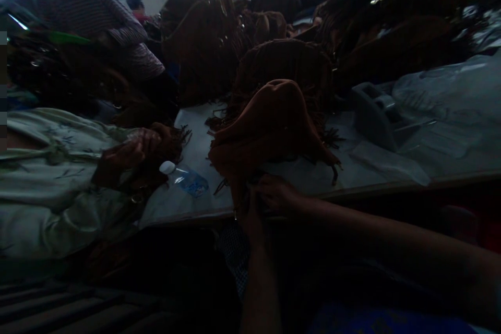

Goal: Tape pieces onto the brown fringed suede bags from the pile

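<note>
A brown suede bag with fringe [266,125] lies slumped on the white-covered table [188,209], its lower edge at the table's near side. My left hand [250,216] comes up from below and grips that lower edge. My right hand [276,193] reaches in from the right, its fingers pinching the same edge beside my left hand. A small metal fitting [235,215] shows just left of my left hand. My fingers hide the exact spot they hold, and the scene is dim.
To the left, a co-worker in a pale patterned jacket [55,182] holds a fringed brown piece [164,148]. A water bottle [186,179] lies on the table. A grey plastic object [373,117] and transparent plastic sheeting [446,96] lie right. Brown fringed bags are piled behind.
</note>
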### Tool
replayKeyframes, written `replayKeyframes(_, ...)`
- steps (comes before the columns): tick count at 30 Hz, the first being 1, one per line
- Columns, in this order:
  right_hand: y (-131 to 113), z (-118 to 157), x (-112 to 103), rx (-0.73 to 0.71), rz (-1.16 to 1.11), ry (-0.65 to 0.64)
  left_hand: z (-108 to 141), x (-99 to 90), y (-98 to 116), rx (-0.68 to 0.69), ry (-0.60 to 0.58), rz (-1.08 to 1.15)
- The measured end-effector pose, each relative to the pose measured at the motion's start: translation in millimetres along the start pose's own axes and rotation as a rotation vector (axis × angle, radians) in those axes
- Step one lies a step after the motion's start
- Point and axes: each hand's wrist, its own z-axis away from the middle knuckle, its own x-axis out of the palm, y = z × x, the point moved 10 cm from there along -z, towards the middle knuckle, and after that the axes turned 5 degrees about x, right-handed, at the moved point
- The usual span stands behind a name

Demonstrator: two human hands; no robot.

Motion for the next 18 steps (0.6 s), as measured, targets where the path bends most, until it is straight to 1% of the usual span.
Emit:
replayKeyframes(4,22,-3,9,0.177,-0.444,-0.155,-2,1.9,7,0.039,-0.012,-0.019)
replayKeyframes(6,32,-5,16,0.263,-0.604,-0.23,-3,0.6,4,0.023,-0.006,-0.01)
replayKeyframes(7,36,-5,20,0.304,-0.644,-0.251,-4,0.1,0,0.0,-0.005,0.007)
replayKeyframes(8,41,-5,24,0.344,-0.66,-0.257,-5,-0.9,-4,-0.027,0.0,0.035)
replayKeyframes(9,45,-6,26,0.383,-0.658,-0.237,-5,-2.0,-9,-0.057,0.007,0.066)
replayKeyframes(11,50,-7,26,0.417,-0.618,-0.155,-6,-3.1,-14,-0.097,0.019,0.132)
replayKeyframes(14,44,-10,18,0.354,-0.496,-0.036,-5,-4.0,-12,-0.107,0.032,0.129)
replayKeyframes(18,33,-11,8,0.275,-0.303,0.008,-4,-0.3,0,-0.056,0.006,0.134)
